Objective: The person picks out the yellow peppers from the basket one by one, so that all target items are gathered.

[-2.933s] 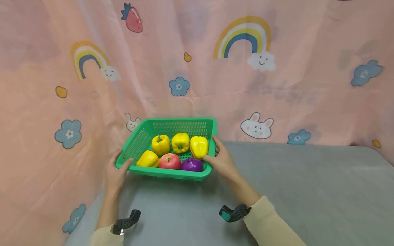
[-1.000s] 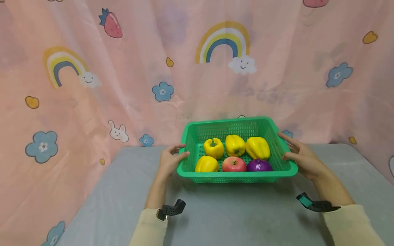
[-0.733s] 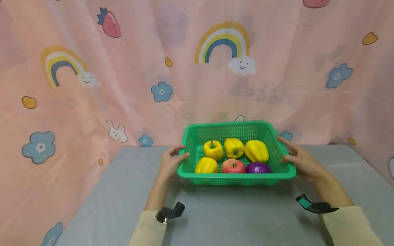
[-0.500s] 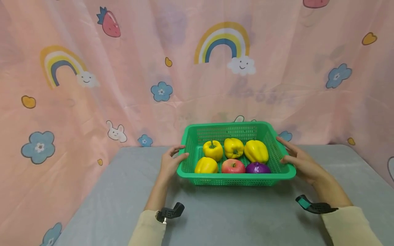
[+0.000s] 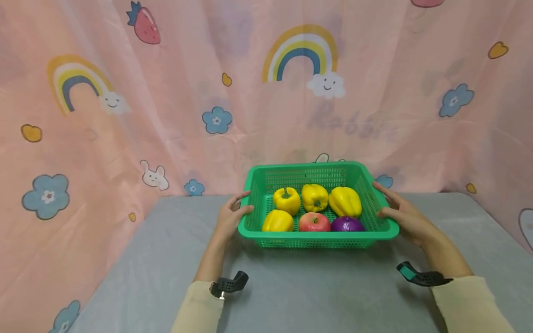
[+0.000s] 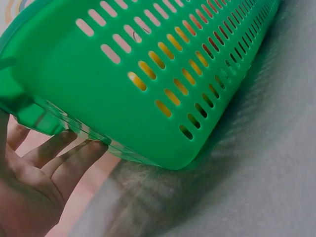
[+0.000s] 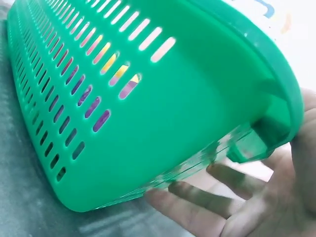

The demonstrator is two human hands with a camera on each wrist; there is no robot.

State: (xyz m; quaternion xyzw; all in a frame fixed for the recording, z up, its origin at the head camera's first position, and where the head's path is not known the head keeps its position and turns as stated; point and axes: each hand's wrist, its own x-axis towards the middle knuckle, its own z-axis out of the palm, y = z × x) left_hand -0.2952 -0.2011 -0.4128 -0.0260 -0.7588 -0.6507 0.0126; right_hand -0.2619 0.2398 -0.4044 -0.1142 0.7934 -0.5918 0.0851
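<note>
A green plastic basket (image 5: 318, 235) with slotted walls is held level between my two hands, its bottom close over the grey table. My left hand (image 5: 229, 219) grips its left end, thumb over the rim. In the left wrist view the left fingers (image 6: 81, 160) reach against the end wall from outside. At the other end my right hand (image 5: 405, 217) grips the rim the same way, its fingers (image 7: 197, 202) under the lip. Inside lie several yellow bell peppers (image 5: 287, 202), a pinkish-red apple (image 5: 314, 222) and a shiny purple round vegetable (image 5: 348, 224), partly hidden by the front rim.
The grey tabletop (image 5: 325, 286) spreads around the basket. A pink curtain (image 5: 258, 152) printed with rainbows, flowers and rabbits hangs right behind the table and along its left side. Black camera bands (image 5: 229, 283) sit on both wrists.
From 2.9 seconds ago, the basket has moved right with both hands still holding it, and now sits level instead of slanted. It came down slightly about a second ago; since then it barely moves.
</note>
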